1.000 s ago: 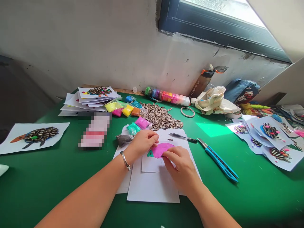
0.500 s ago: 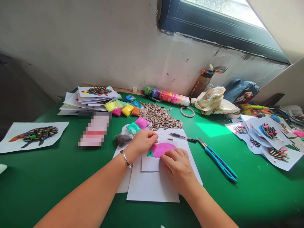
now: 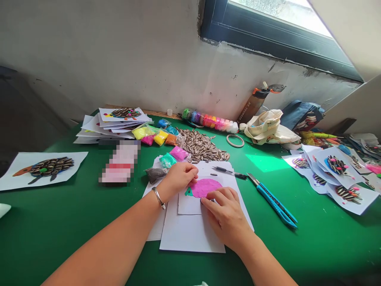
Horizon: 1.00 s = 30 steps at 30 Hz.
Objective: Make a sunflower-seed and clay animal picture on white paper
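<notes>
A small white card [image 3: 190, 207] carries a flat magenta clay oval [image 3: 207, 187] with a teal pointed head [image 3: 188, 192] at its left end. My left hand [image 3: 180, 177] rests at the card's upper left, thumb and fingers closed together; whatever they hold, if anything, is hidden. At the oval's lower edge, my right hand [image 3: 224, 210] has its thumb and index finger drawn together, with a tiny dark bit at the tips that is too small to name. Larger white sheets [image 3: 190, 238] lie under the card. One sunflower seed [image 3: 213, 174] lies just above the oval.
Around the sheets are a black pen [image 3: 229, 172], a blue utility knife [image 3: 275, 203], a heap of sunflower seeds [image 3: 202, 146], bagged clay [image 3: 168, 159] and a tape ring [image 3: 235, 140]. Seed-covered pictures lie left [image 3: 44, 171] and right [image 3: 336, 167]. A bottle [image 3: 251, 104] stands behind.
My right fingertips have shifted slightly down and right, showing more of the oval's lower edge and the small dark bit. My left hand stays in place.
</notes>
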Motion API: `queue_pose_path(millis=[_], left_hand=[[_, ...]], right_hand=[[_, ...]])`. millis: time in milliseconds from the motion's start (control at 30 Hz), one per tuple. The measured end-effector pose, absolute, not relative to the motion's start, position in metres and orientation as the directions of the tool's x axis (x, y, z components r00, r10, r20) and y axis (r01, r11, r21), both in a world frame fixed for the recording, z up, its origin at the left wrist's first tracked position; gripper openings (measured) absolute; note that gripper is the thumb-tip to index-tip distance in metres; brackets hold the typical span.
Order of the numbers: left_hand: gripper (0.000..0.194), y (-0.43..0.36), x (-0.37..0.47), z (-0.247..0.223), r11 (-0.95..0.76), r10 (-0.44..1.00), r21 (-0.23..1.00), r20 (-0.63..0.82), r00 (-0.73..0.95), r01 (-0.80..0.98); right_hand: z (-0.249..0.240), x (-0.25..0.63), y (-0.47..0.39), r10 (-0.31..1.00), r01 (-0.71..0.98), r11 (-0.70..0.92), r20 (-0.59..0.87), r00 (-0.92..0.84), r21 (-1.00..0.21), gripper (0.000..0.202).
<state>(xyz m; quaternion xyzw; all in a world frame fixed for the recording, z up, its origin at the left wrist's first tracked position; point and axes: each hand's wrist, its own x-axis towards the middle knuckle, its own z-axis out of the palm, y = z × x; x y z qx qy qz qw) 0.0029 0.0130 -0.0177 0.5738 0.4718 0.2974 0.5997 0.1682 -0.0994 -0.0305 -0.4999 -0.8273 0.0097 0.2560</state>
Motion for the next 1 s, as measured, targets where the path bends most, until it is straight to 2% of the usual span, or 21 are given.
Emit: queue_pose_path(millis=[167,433,600,800,1000], left_hand=[[0.024,0.013,0.003,-0.018,0.186,0.894,0.969,-0.235,0.381,0.161],[0.024,0.013,0.003,-0.019,0.195,0.894,0.97,-0.238,0.379,0.147],[0.024,0.013,0.004,-0.019,0.202,0.893,0.97,-0.239,0.382,0.136],[0.024,0.013,0.004,-0.021,0.203,0.893,0.971,-0.237,0.383,0.127],[0.024,0.014,0.004,-0.021,0.211,0.891,0.97,-0.242,0.385,0.123]], right_hand=[[-0.03,0.17,-0.102,0.826,0.824,0.492,0.449,-0.341,-0.28,0.029],[-0.031,0.166,-0.106,0.811,0.812,0.529,0.431,-0.396,-0.249,0.022],[-0.033,0.168,-0.11,0.812,0.811,0.519,0.451,-0.37,-0.27,0.029],[-0.033,0.168,-0.112,0.822,0.806,0.523,0.412,-0.392,-0.278,0.026],[-0.035,0.167,-0.11,0.83,0.831,0.475,0.46,-0.314,-0.289,0.026]])
